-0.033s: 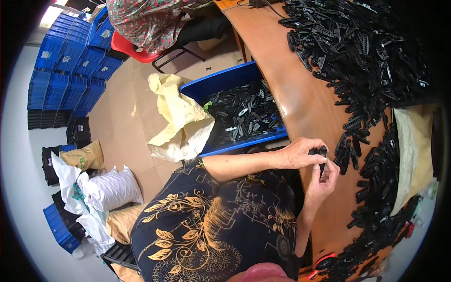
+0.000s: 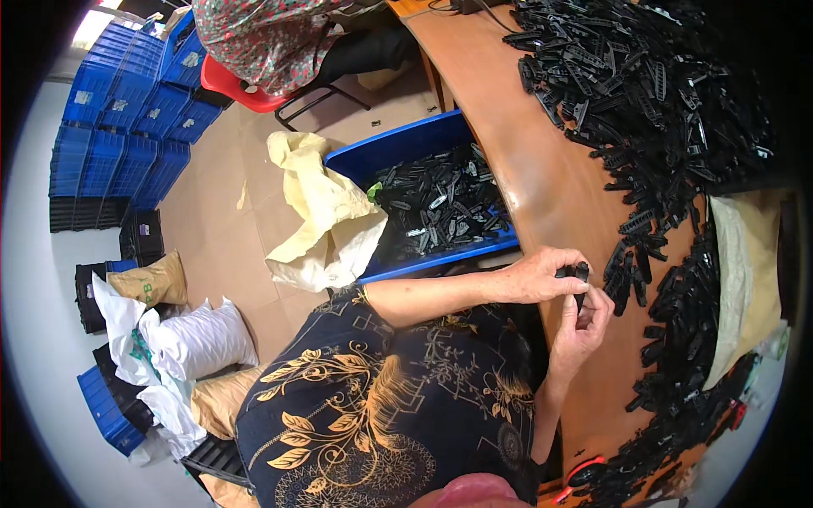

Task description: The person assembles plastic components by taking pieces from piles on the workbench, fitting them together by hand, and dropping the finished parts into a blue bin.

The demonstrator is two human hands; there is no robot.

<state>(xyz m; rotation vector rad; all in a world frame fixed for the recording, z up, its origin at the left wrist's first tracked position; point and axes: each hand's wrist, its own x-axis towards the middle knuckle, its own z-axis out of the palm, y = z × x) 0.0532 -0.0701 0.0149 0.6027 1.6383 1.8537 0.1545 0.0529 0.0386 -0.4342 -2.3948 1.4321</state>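
Note:
Close together over the table's near edge, my two hands are closed around a small black plastic piece (image 2: pixel 581 271). My left hand (image 2: pixel 538 276) pinches it between thumb and curled fingers from the left. From below, my right hand (image 2: pixel 584 326) grips its lower part, its thumb and fingers bent and almost touching my left thumb. Fingers cover much of the piece, so I cannot tell whether it is one part or two fitted together. Just right of my hands, loose black plastic parts (image 2: pixel 628 269) of a long, slotted shape lie on the brown table (image 2: pixel 550 186).
A large heap of black parts (image 2: pixel 627 76) covers the table's far side. A blue bin (image 2: pixel 406 271) of similar parts stands left of the table, a cream sack (image 2: pixel 326 220) against it. Another person (image 2: pixel 262 42) sits on a red chair (image 2: pixel 246 95). Blue crates (image 2: pixel 127 110) are stacked leftward.

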